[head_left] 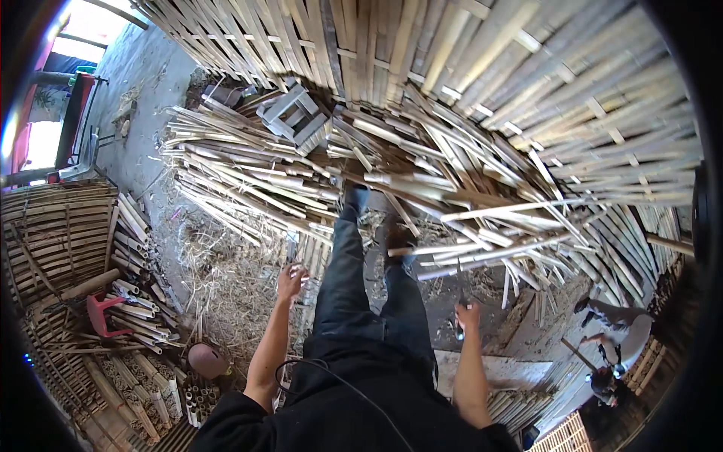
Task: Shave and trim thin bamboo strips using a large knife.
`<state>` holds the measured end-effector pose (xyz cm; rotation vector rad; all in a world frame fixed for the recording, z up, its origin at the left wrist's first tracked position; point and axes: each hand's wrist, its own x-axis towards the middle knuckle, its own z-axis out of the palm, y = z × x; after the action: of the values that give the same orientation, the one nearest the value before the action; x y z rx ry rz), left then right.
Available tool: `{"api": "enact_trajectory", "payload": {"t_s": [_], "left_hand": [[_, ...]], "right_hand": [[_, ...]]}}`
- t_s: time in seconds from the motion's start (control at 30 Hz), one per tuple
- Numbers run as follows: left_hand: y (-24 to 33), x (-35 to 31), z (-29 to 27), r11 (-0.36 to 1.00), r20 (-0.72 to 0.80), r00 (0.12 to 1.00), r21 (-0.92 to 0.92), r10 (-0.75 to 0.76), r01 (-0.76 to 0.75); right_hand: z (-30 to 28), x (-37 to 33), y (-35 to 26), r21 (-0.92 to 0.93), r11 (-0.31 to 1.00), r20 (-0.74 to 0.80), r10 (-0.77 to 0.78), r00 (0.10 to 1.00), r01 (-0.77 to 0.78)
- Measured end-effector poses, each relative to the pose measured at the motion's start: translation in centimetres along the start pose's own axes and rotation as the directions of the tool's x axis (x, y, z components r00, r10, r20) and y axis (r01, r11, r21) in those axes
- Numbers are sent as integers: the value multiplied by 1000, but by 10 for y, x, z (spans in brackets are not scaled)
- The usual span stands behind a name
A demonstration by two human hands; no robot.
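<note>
My right hand [468, 316] is closed round the handle of a long-bladed knife [462, 285]. Its narrow dark blade points away from me, toward the bamboo pieces. To the left of my legs, my left hand [291, 282] hovers over straw and shavings [233, 271], fingers bent and apart, with nothing plainly in them. Just beyond its fingertips is a small pale grey piece [291, 245], too unclear to name. Ahead of my feet lies a large heap of split bamboo strips [252, 177], with more bamboo [422, 184] piled to its right.
A woven bamboo wall [422, 45] rises behind the heap, with a grey wooden stool [292, 117] against it. At left are a red plastic chair [107, 315], stacked bamboo [135, 241] and a brownish rounded object [208, 361]. Another person [621, 331] is at far right.
</note>
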<state>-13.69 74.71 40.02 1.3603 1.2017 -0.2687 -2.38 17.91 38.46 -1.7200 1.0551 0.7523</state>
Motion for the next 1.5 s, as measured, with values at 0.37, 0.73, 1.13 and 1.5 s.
{"api": "enact_trajectory", "payload": {"t_s": [0.37, 0.73, 1.13, 1.5], "left_hand": [[191, 482, 6, 456, 154, 933, 839, 326, -298], [192, 721, -11, 10, 204, 901, 974, 383, -225], [341, 270, 5, 577, 149, 916, 736, 372, -353], [211, -154, 48, 429, 3, 553, 628, 833, -650]], "right_hand": [[137, -64, 72, -784, 554, -213, 185, 959, -281], [170, -70, 93, -766, 575, -162, 259, 952, -287], [72, -107, 193, -536, 813, -340, 36, 940, -226], [-49, -66, 311, -289, 956, -303, -143, 942, 53]]}}
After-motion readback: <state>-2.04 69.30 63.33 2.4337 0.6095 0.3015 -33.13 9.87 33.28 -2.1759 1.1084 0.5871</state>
